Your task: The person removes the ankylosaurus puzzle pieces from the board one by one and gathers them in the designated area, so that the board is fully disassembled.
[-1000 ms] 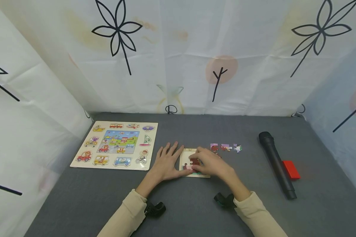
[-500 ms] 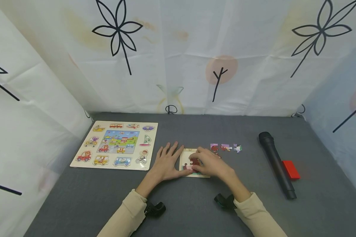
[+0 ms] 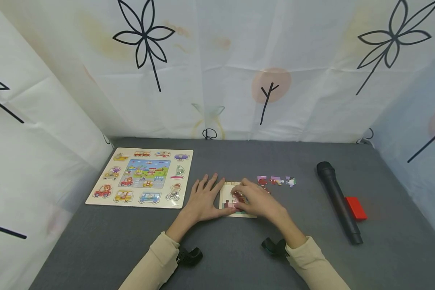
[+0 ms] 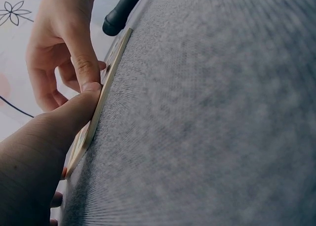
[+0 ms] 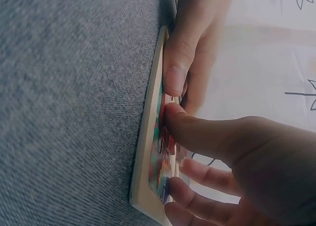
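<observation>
A small wooden jigsaw board (image 3: 224, 191) lies between both hands, partly filled with picture pieces. My left hand (image 3: 204, 203) lies with spread fingers at its left side, the thumb resting on the near part of the board. Over the board, my right hand (image 3: 259, 201) pinches a brown puzzle piece (image 3: 240, 197) between thumb and fingers. In the right wrist view the right thumb (image 5: 185, 122) presses low on the pieces, close to the left thumb (image 5: 175, 78). The board's pale edge (image 4: 111, 73) shows in the left wrist view. Fingers hide part of the picture.
Several loose puzzle pieces (image 3: 276, 180) lie just beyond the right hand. A large vehicle puzzle board (image 3: 186, 169) sits to the left. On the right, a black microphone-shaped cylinder (image 3: 337, 201) lies beside a red block (image 3: 357, 208). White printed cloth (image 3: 232, 100) walls the table.
My right hand's fingers have lifted and shifted slightly, and the brown puzzle piece under them has turned a little. The left hand stays put.
</observation>
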Tool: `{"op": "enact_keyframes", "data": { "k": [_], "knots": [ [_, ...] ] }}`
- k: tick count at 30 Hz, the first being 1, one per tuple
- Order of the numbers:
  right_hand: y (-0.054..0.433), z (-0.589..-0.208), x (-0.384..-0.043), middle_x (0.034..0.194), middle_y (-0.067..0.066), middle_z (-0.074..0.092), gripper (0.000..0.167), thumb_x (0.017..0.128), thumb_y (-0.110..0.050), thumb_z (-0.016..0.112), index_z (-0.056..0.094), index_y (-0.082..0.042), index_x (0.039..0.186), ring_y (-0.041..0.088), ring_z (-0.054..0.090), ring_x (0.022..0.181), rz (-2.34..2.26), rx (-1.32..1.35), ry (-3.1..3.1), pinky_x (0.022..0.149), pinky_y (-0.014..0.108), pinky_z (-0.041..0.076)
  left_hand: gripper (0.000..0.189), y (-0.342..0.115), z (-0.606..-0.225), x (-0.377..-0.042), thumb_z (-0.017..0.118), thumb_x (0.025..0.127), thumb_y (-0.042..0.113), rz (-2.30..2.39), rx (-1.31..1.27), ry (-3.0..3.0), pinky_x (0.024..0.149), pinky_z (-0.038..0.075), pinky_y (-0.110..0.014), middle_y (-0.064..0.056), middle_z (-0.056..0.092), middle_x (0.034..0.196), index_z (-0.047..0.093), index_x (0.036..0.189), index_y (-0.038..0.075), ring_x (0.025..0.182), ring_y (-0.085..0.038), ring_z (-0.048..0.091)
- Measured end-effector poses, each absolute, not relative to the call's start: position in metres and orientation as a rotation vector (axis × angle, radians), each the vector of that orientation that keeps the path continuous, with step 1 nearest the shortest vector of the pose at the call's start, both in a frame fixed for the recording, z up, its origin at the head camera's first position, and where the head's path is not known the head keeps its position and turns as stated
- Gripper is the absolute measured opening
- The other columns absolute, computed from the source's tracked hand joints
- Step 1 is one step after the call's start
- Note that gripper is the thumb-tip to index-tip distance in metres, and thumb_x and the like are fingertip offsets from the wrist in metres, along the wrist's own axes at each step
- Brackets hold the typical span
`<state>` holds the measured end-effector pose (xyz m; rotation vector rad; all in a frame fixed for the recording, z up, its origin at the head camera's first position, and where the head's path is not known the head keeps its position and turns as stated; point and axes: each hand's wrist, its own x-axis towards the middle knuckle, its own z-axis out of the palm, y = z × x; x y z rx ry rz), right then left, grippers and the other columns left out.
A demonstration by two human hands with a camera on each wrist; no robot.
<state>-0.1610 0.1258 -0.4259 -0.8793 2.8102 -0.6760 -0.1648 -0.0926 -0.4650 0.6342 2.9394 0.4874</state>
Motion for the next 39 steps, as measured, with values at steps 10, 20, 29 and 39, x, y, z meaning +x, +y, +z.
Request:
{"op": "enact_keyframes", "data": {
  "k": [10, 20, 29, 39],
  "knots": [
    [0.126, -0.425, -0.16, 0.096, 0.001, 0.061, 0.032, 0.088, -0.019, 0.081, 0.073, -0.012, 0.119, 0.007, 0.046, 0.073, -0.676, -0.889, 2.824, 0.063, 0.02, 0.04, 0.106, -0.093, -0.465, -0.165, 0.063, 0.079, 0.079, 0.473, 0.642, 2.948, 0.125, 0.018, -0.065, -0.012, 0.027, 0.17, 0.032, 0.162, 0.022, 0.158, -0.043, 0.022],
    [0.131, -0.421, -0.16, 0.099, 0.003, 0.062, 0.039, 0.087, -0.008, 0.081, 0.072, -0.006, 0.125, 0.013, 0.052, 0.078, -0.702, -0.939, 2.773, 0.067, 0.019, 0.042, 0.106, -0.092, -0.466, -0.165, 0.063, 0.079, 0.08, 0.448, 0.633, 2.956, 0.125, 0.019, -0.065, -0.012, 0.027, 0.17, 0.031, 0.163, 0.022, 0.158, -0.043, 0.022],
    [0.132, -0.421, -0.159, 0.101, 0.005, 0.063, 0.039, 0.089, -0.003, 0.077, 0.07, -0.002, 0.127, 0.013, 0.051, 0.08, -0.743, -0.926, 2.747, 0.067, 0.018, 0.042, 0.106, -0.092, -0.465, -0.165, 0.062, 0.08, 0.08, 0.431, 0.624, 2.958, 0.126, 0.019, -0.064, -0.011, 0.026, 0.17, 0.03, 0.163, 0.022, 0.158, -0.042, 0.022],
    [0.14, -0.426, -0.162, 0.104, 0.006, 0.064, 0.03, 0.094, -0.006, 0.072, 0.072, -0.003, 0.124, 0.008, 0.051, 0.079, -0.787, -0.966, 2.773, 0.068, 0.02, 0.045, 0.104, -0.092, -0.465, -0.165, 0.062, 0.081, 0.078, 0.455, 0.631, 2.94, 0.126, 0.017, -0.065, -0.011, 0.025, 0.171, 0.03, 0.163, 0.022, 0.158, -0.042, 0.02]
  ]
}}
